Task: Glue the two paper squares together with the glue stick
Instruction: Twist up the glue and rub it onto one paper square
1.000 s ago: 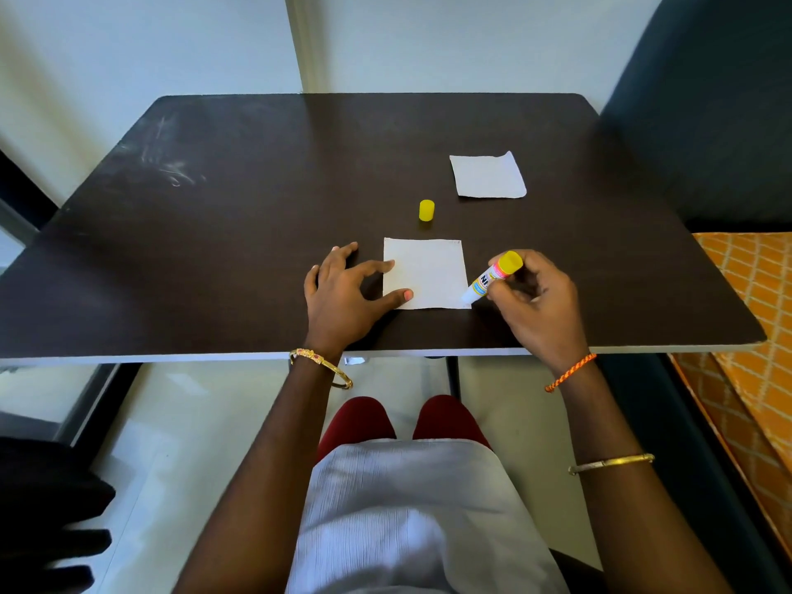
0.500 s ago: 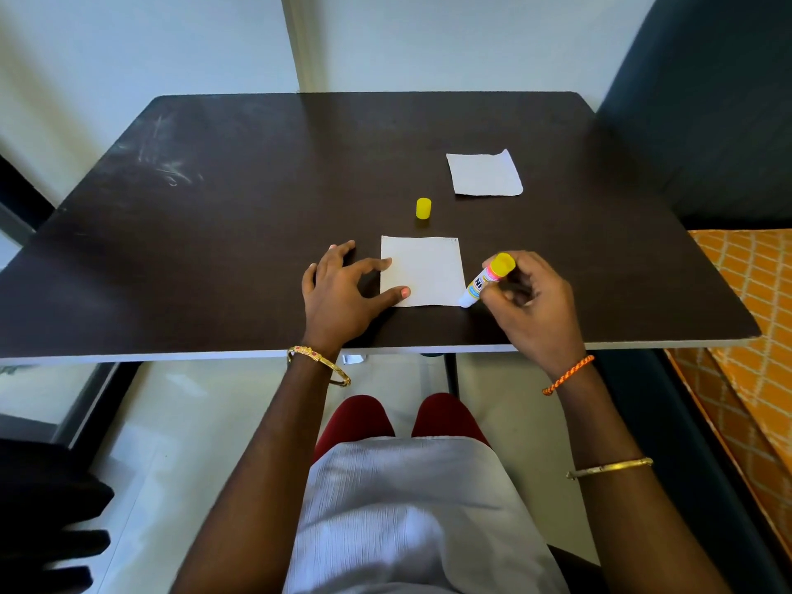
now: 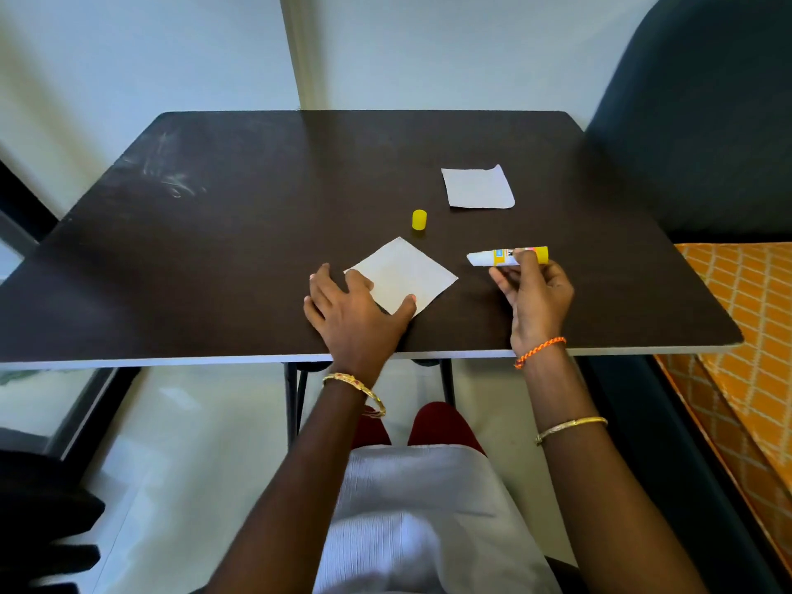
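Left hand (image 3: 355, 310) flat on the near paper square (image 3: 403, 274), right hand (image 3: 533, 293) pinching the uncapped glue stick (image 3: 508, 256); the sheet could skid or crumple under a firm stroke.

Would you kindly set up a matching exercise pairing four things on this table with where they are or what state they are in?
Things:
1. glue stick
2. yellow cap
3. near paper square
4. far paper square

States:
A. lies alone, one corner curled up
B. held in the right hand
C. pressed down by the left hand
D. stands upright on the table

Pairs: 1-B, 2-D, 3-C, 4-A
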